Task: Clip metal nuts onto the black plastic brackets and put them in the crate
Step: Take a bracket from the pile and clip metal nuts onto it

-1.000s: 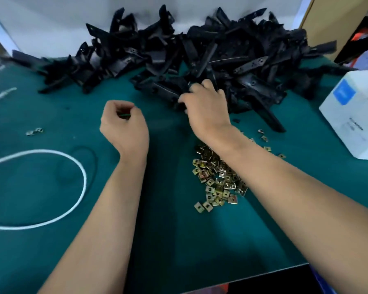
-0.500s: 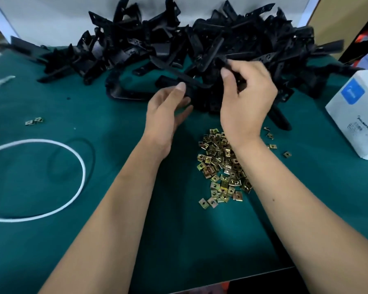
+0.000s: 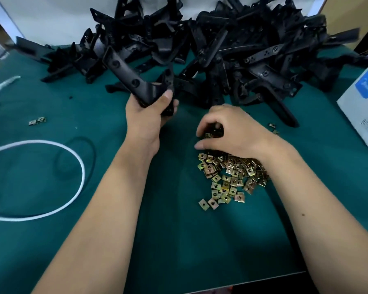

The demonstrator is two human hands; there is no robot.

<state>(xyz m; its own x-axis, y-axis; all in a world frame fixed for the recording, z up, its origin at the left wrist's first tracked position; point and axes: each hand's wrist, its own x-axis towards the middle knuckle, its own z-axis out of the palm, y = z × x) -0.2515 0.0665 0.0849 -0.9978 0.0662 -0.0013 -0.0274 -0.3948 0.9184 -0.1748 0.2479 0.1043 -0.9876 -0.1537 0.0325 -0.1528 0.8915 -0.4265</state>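
- Left hand (image 3: 149,117) gripped one black bracket (image 3: 129,76), fingers and thumb curled round its lower end; the bracket's long axis ran up and away to the left, above the green mat (image 3: 94,240).
- Right hand (image 3: 232,132) sat over the far edge of the heap of metal nuts (image 3: 229,177), fingers curled down as if pinching one; whether a nut was actually caught, could not tell, the fingertips hid it.
- Nuts lay just right of the held bracket and nearer the right hand, so the coming move looked like a short carry leftward to the bracket's gripped end.
- Bracket pile (image 3: 232,45) was heaped at the back of the mat, beyond both hands.
- No crate in view. White box (image 3: 361,107) at the right edge, white cord loop (image 3: 81,166) to the left.
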